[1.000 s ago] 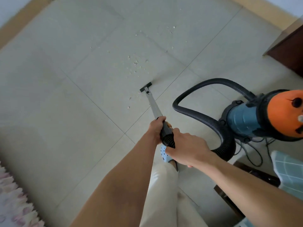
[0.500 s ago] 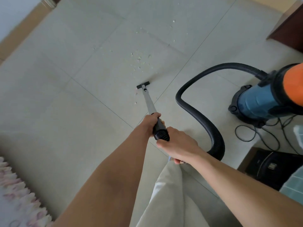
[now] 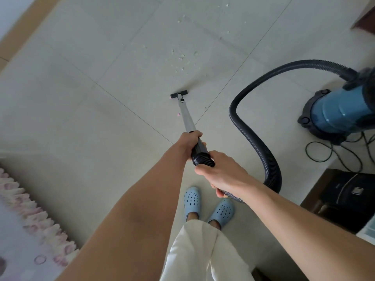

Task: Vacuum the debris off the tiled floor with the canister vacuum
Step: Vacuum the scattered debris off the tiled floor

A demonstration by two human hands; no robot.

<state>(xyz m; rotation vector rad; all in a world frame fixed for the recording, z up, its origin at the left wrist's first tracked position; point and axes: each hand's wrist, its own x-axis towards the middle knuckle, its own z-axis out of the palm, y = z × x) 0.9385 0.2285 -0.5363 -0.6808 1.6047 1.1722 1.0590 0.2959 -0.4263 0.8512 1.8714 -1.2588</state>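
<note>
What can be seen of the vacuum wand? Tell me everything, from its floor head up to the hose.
The vacuum wand is a slim grey tube, metal by its look, slanting from the hands down to the tiled floor. At its far end a small black floor head sits flat on a tile, short of the white debris. Its near end is a black handle section, gripped by the left hand. The right hand holds the ribbed black hose where it joins.
</note>
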